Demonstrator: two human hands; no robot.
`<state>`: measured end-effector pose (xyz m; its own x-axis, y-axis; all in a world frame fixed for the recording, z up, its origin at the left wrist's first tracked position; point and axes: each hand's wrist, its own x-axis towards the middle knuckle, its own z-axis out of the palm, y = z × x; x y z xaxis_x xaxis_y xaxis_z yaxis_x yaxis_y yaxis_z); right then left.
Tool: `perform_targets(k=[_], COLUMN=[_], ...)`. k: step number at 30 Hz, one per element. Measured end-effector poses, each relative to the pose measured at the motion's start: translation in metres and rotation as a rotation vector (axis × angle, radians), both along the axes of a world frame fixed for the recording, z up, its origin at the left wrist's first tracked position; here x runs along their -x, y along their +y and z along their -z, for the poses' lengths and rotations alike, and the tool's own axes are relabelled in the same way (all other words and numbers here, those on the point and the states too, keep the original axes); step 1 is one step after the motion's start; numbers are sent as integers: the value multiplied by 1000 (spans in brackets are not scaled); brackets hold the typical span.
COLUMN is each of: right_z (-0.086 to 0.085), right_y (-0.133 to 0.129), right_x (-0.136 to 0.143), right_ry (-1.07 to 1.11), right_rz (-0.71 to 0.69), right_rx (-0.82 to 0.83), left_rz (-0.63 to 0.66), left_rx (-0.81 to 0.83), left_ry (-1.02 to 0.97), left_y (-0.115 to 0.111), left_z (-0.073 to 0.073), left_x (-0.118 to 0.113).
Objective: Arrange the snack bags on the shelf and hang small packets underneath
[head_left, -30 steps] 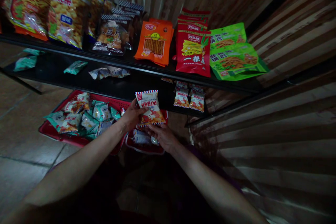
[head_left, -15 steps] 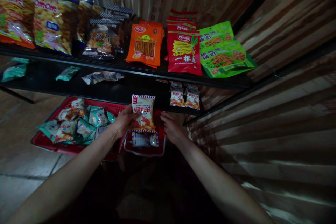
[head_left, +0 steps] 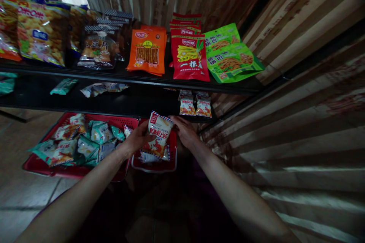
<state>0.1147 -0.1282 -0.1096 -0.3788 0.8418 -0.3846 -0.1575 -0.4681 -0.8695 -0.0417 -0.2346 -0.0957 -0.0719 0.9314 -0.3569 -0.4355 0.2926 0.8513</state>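
Note:
My left hand [head_left: 138,136] grips a white and orange snack bag [head_left: 158,136] by its left side, thumb across the front. The bag leans a little, printed face toward me. At its upper right corner my right hand [head_left: 184,131] has closed on the edge, its fingertips partly hidden behind the bag. Below it is a small red basket [head_left: 154,169] with a few more bags inside. To the left, a larger red basket [head_left: 37,167] holds several teal bags [head_left: 101,133] and white and orange bags [head_left: 64,151].
A black two-level shelf [head_left: 137,78] runs across in front. Several orange packets [head_left: 146,51], red packets [head_left: 189,59] and green packets [head_left: 234,60] are on top. Small shrimp-print bags [head_left: 187,105] stand on the lower level at right. A pleated curtain [head_left: 299,140] hangs along the right side.
My right hand has moved up and left onto the bag's corner. The bag has tilted and shifted slightly right and down. The view has swung a little, so the shelf goods appear further left.

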Motion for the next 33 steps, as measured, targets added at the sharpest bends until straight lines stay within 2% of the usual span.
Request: perform_targets(k=[5,9,13,18,25,33], right_z=[-5,-5,2,9,16,25], right_y=[0,-3,0,15,39,39], right_x=[-3,-2,-3,-10,-22,-21], right_ry=[-40,-86,-130,-131,-73,-41], right_rz=[-78,-76,11,148,340,317], right_rx=[-42,-99,-103,-41,74,57], left_rz=[12,56,84,-43,-115,-81], left_rx=[8,-27,-42,114,285,332], left_ry=[26,55,38,90,-105,-118], left_y=[-1,-1,-1,-3,-9,-11], left_z=[4,4,1,4,16,22], left_x=[0,0,1,4,9,-7])
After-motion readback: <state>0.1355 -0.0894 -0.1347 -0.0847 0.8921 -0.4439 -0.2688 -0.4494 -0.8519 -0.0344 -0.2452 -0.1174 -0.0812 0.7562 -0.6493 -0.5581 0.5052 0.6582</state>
